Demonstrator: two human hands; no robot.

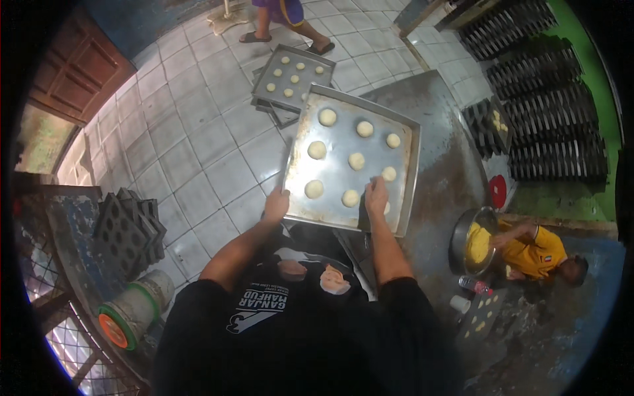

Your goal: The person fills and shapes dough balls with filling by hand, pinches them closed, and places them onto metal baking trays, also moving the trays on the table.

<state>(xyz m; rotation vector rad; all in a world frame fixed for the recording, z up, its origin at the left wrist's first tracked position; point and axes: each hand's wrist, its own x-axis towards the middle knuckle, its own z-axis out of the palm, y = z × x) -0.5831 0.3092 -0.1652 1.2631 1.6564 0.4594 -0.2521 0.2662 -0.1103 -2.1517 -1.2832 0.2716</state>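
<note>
Metal baking tray (337,173): askew in front of the body, its right part over the dark worktop (436,109); I cannot tell from my feed whether it rests there.
Left hand (278,202): I have it gripping the tray's near left corner.
Right hand (376,193): over the tray, fingertips just beside the middle ball of the right column; I cannot tell whether they pinch it.
Dough balls (356,161): nine, in three rows of three, so I judge the laying-out on this tray done or almost so.
Second tray (281,74): lower and farther off, also bearing dough pieces.
Yellow mixture (477,243): in a metal bowl (454,247) beside the co-worker (538,251); I judge it not yet portioned.
Hidden from me: the near right ball, partly behind the right hand; the bystander's (284,12) upper body, cut off by the top edge.
</note>
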